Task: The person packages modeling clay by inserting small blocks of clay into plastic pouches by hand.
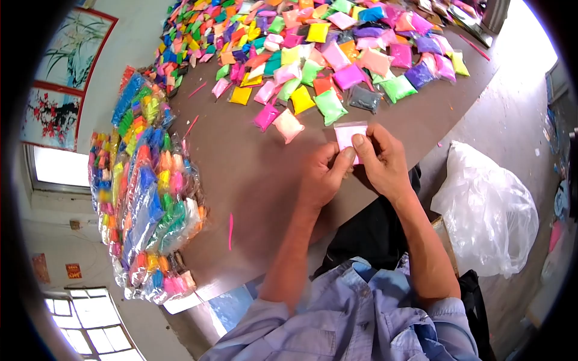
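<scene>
Between my two hands is a small clear packet with pale pink filling (344, 137), held upright over the near edge of the table. My left hand (328, 168) pinches its lower left side with thumb and fingers. On the other side, my right hand (381, 156) grips the packet's right edge, thumb across the front. Just beyond the hands lie a peach packet (288, 126), a light green packet (330, 107) and a dark grey packet (364, 99), apart from my fingers.
A large heap of colourful packets (301, 54) covers the far side of the brown table (253, 180). Clear bags of bundled colourful packets (147, 192) line the left edge. A pink strip (230, 231) lies at the front left. A white plastic sack (484, 207) stands on the floor at right.
</scene>
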A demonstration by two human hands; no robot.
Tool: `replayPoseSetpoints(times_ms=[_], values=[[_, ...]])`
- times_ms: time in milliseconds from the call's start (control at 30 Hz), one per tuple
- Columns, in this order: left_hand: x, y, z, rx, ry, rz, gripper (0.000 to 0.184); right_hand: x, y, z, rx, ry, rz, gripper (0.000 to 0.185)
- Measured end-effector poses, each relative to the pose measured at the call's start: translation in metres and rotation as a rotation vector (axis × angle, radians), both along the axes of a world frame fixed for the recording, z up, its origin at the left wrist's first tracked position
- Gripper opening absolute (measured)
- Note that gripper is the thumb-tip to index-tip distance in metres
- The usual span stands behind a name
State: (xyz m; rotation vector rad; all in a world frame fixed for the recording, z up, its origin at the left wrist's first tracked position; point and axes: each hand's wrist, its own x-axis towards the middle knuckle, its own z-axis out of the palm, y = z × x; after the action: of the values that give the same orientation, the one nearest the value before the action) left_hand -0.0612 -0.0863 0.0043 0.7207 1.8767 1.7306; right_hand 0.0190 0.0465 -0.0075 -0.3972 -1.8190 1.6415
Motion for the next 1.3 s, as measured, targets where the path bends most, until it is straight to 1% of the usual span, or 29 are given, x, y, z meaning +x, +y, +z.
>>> replayPoseSetpoints(times_ms=[33, 100, 167, 233, 267, 367, 433, 500, 567, 633, 700, 733, 800, 867, 933, 967, 1000, 1033, 1100, 1200, 1300], values=[[-0.001, -0.001, -0.001, 0.001, 0.014, -0.012, 0.02, -0.001, -0.001, 0.0, 0.01, 0.006, 0.014, 0.024], [-0.002, -0.004, -0.002, 0.013, 0.032, -0.009, 0.018, -0.004, -0.003, -0.005, -0.058, 0.048, 0.015, 0.025], [-0.001, -0.004, -0.004, -0.05, 0.06, -0.011, 0.016, -0.003, 0.0, -0.009, -0.017, 0.035, 0.026, 0.026], [0.002, -0.005, 0.001, -0.015, 0.065, -0.011, 0.015, -0.001, 0.0, -0.007, -0.051, 0.022, 0.028, 0.024], [0.005, -0.005, 0.003, 0.014, 0.084, -0.003, 0.015, -0.002, -0.003, -0.007, -0.103, 0.046, 0.032, 0.021], [0.007, -0.012, 0.007, 0.064, 0.064, 0.044, 0.016, 0.003, -0.005, 0.004, 0.012, 0.001, 0.082, 0.017], [0.005, -0.022, 0.002, 0.012, 0.1, 0.059, 0.017, 0.005, -0.008, 0.01, 0.032, -0.024, 0.156, 0.015], [0.007, -0.034, -0.002, 0.005, 0.11, 0.096, 0.018, 0.005, -0.016, 0.01, 0.121, -0.092, 0.174, 0.016], [0.012, -0.045, -0.001, 0.03, 0.11, 0.128, 0.02, 0.006, -0.029, 0.017, 0.106, -0.126, 0.209, 0.017], [0.017, -0.062, 0.004, -0.019, 0.084, 0.152, 0.021, 0.006, -0.035, 0.016, 0.1, -0.179, 0.283, 0.019], [0.024, -0.084, 0.012, -0.203, 0.023, 0.192, 0.02, 0.006, -0.044, 0.015, 0.095, -0.22, 0.338, 0.019], [0.026, -0.097, 0.012, -0.211, 0.019, 0.204, 0.02, 0.005, -0.05, 0.016, 0.125, -0.222, 0.36, 0.02], [0.027, -0.125, 0.013, -0.19, 0.274, 0.403, 0.018, 0.004, -0.058, 0.026, 0.187, -0.252, 0.413, 0.02], [0.025, -0.163, 0.016, -0.345, 0.255, 0.558, 0.021, 0.003, -0.066, 0.024, 0.188, -0.273, 0.408, 0.021], [0.022, -0.198, 0.027, -0.616, 0.504, 0.673, 0.018, 0.004, -0.062, 0.026, 0.232, -0.316, 0.401, 0.02], [0.02, -0.218, 0.026, -0.689, 0.595, 0.702, 0.017, 0.003, -0.059, 0.023, 0.231, -0.325, 0.394, 0.02], [0.019, -0.235, 0.024, -0.759, 0.688, 0.73, 0.016, 0.003, -0.055, 0.018, 0.189, -0.266, 0.329, 0.02], [0.021, -0.246, 0.027, -0.756, 0.683, 0.72, 0.016, 0.003, -0.051, 0.015, 0.147, -0.208, 0.263, 0.019], [0.026, -0.263, 0.03, -0.961, 0.754, 0.744, 0.012, 0.006, -0.041, 0.015, 0.061, -0.214, 0.177, 0.019], [0.025, -0.28, 0.021, -0.97, 0.681, 0.689, 0.011, 0.007, -0.03, 0.018, 0.037, -0.191, 0.134, 0.02], [0.021, -0.279, 0.021, -0.903, 0.713, 0.644, 0.009, 0.009, -0.024, 0.011, 0.031, -0.156, 0.091, 0.022]])
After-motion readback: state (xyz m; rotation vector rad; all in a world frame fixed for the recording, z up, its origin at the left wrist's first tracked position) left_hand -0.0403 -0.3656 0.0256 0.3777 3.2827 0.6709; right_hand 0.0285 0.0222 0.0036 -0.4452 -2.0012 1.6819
